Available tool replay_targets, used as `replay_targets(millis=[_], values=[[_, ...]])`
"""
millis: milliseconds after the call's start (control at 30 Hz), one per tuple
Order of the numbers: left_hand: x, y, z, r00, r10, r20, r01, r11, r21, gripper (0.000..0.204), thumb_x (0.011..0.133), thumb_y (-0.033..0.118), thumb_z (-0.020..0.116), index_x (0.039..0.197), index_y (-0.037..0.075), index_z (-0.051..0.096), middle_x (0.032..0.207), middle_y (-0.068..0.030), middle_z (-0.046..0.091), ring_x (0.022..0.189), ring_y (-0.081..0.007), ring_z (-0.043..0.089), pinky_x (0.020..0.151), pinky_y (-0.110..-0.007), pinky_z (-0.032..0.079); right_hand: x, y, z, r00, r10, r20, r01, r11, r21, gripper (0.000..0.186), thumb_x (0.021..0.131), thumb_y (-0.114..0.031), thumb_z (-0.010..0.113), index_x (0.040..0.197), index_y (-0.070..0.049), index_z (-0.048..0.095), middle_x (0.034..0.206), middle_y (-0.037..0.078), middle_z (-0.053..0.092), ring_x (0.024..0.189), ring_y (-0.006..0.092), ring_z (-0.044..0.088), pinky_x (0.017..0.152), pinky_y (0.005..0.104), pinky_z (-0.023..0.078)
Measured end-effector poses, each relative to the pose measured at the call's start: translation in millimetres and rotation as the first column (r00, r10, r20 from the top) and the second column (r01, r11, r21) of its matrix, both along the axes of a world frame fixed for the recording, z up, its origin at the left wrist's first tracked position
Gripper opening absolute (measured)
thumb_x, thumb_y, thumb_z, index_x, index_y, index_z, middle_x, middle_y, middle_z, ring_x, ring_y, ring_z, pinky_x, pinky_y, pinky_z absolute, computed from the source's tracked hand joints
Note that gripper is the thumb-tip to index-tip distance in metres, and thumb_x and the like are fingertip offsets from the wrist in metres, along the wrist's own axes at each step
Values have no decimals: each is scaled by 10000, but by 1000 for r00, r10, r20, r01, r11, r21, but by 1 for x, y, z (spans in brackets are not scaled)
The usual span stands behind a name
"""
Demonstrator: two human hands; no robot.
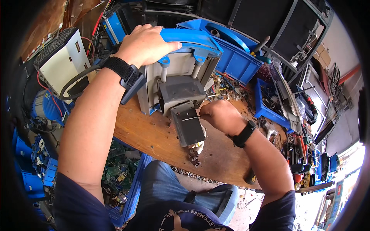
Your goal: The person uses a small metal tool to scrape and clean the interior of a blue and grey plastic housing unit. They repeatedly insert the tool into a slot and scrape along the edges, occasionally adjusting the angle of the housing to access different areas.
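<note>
A metal unit with a blue curved top point(189, 37) and pale side panels stands upright on the wooden bench. My left hand point(144, 45) grips its top edge at the left, fingers over the far side and thumb along the near face. Below, two short metal posts lead down to a dark grey box point(181, 90) with a black plate point(191, 130) hanging at its front. Closed in a fist, my right hand point(220, 116) holds a thin metal rod point(189, 118), perhaps a hex key, whose tip lies against the plate. White and brown parts show under the plate.
Blue crates point(241, 61) stand behind the unit, beside loose scraps and wires. A blue tray point(269, 113) and many hand tools point(300, 148) line the right side. At the left are a white box point(63, 57) and a crate of circuit boards point(123, 169) below the bench.
</note>
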State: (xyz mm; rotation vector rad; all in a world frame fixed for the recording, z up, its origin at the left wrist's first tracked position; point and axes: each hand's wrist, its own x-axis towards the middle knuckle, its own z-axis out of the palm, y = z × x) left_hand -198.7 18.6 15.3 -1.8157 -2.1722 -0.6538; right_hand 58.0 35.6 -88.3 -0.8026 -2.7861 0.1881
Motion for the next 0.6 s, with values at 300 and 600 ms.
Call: replay_targets(millis=[300, 600], values=[[-5, 2, -2, 1000, -30, 3, 30, 999, 29, 678, 850, 533, 596, 1321, 49, 536, 1276, -185, 542, 1227, -335, 483, 1030, -419, 385, -3, 6, 6, 1000, -7, 10, 8, 997, -75, 130, 769, -178, 678, 880, -137, 731, 806, 133, 682, 784, 332, 660, 719, 436, 531], [-3, 1, -1, 999, -52, 9, 52, 998, 41, 731, 843, 543, 602, 1319, -6, 519, 1270, -216, 536, 1235, -351, 471, 1037, -419, 378, -1, 8, 5, 1000, 4, -6, -4, 996, -94, 102, 768, -165, 666, 846, -130, 722, 796, 123, 683, 786, 324, 661, 725, 431, 532]])
